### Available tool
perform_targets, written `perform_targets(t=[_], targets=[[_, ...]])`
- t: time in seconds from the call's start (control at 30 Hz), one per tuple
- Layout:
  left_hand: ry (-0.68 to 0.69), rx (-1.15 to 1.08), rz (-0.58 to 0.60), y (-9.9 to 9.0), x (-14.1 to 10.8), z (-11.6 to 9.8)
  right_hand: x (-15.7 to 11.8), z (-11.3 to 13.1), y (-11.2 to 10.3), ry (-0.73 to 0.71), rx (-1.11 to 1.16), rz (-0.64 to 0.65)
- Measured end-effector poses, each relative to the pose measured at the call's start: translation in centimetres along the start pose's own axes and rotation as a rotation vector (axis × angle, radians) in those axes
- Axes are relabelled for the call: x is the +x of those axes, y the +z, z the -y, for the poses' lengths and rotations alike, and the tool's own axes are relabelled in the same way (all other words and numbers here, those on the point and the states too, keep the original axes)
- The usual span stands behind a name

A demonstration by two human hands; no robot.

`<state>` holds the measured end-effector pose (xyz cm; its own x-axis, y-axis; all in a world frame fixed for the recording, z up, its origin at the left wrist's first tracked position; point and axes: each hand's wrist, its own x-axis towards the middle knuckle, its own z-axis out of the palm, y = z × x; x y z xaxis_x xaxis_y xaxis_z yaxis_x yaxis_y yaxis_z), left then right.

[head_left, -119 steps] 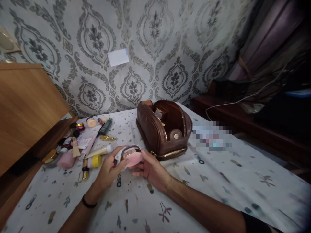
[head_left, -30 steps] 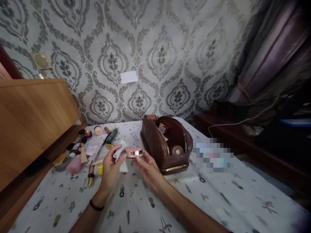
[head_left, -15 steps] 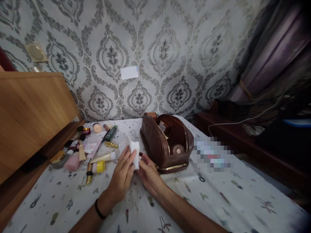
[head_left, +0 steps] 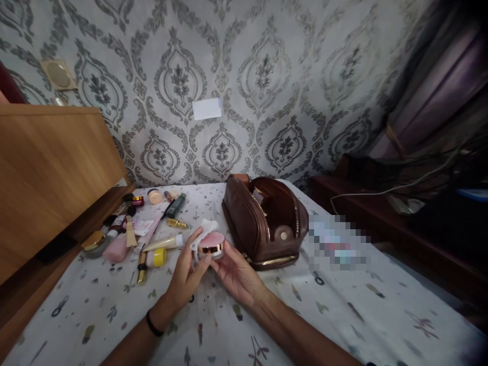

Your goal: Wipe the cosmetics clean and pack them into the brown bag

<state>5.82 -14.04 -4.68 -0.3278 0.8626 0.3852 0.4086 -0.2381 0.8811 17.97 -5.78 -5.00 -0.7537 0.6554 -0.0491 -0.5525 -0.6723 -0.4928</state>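
Observation:
Between my two hands is a round cosmetic jar (head_left: 212, 241) with a pink lid and a shiny rose-gold band, tilted so its top shows. My left hand (head_left: 187, 270) is closed around its left side, with a crumpled white wipe (head_left: 206, 229) pressed against the jar's far side. The fingers of my right hand (head_left: 241, 277) grip the jar's right side from below. Just beyond my right hand stands a brown leather toiletry bag (head_left: 247, 223), its top unzipped and wide open, with a small packet (head_left: 259, 197) visible inside.
Left of my hands lie several cosmetics: a cream tube (head_left: 163, 243), a yellow-capped jar (head_left: 160, 257), gold lipstick tubes (head_left: 177, 223), a pink bottle (head_left: 115, 249) and a dark green tube (head_left: 177, 206). A wooden cabinet (head_left: 53, 178) borders the left. A blurred-out item (head_left: 337, 244) lies right of the bag.
The jar has turned so its pink lid now faces up into view; before, the wipe hid most of it. The wipe has shifted behind the jar. The bag stays put.

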Motion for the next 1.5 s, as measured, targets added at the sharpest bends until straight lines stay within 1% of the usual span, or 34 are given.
perform_targets(t=[0.13, 0.27, 0.33, 0.43, 0.57, 0.7, 0.77, 0.83, 0.97, 1.03, 1.13, 1.3, 1.4, 1.5], targets=[[0.073, 0.085, -0.020, 0.0, -0.3, 0.5, 0.3, -0.1, -0.2, 0.044, 0.037, -0.030], [0.154, 0.100, 0.000, -0.2, -0.1, 0.7, 0.2, 0.0, -0.4, 0.122, 0.056, 0.016], [0.163, 0.104, 0.028, -0.2, 0.1, 0.6, 0.1, 0.0, -0.5, 0.168, 0.045, 0.026], [0.156, 0.127, 0.059, -0.3, 0.2, 0.6, 0.0, -0.3, -0.6, 0.206, 0.011, -0.005], [0.239, 0.195, 0.101, -0.4, 0.1, 0.4, -0.2, -0.6, -0.4, 0.181, -0.034, -0.027], [0.341, 0.261, 0.137, -0.5, 0.0, -0.1, -0.4, -0.8, -0.2, 0.115, -0.058, -0.033], [0.365, 0.279, 0.145, -0.6, 0.0, -0.3, -0.4, -0.9, -0.2, 0.089, -0.081, -0.034], [0.350, 0.280, 0.156, -0.8, 0.2, -0.5, -0.5, -1.0, -0.1, 0.073, -0.114, -0.033], [0.250, 0.232, 0.151, -1.2, 0.6, -0.6, -0.6, -1.0, 0.1, 0.038, -0.156, -0.008], [0.203, 0.208, 0.141, -1.4, 0.6, -0.4, -0.6, -1.0, 0.2, 0.018, -0.157, -0.001], [0.148, 0.205, 0.156, -1.6, 0.7, 0.0, -0.6, -0.9, 0.3, -0.005, -0.122, -0.024], [0.100, 0.306, 0.180, -1.5, 0.8, 0.7, -0.5, -0.8, 0.1, 0.021, -0.039, -0.064], [0.101, 0.378, 0.157, -1.4, 0.9, 0.9, -0.4, -0.8, 0.1, 0.045, -0.013, -0.066], [0.104, 0.434, 0.117, -1.4, 0.9, 1.1, -0.4, -0.7, 0.3, 0.051, -0.018, -0.035]])
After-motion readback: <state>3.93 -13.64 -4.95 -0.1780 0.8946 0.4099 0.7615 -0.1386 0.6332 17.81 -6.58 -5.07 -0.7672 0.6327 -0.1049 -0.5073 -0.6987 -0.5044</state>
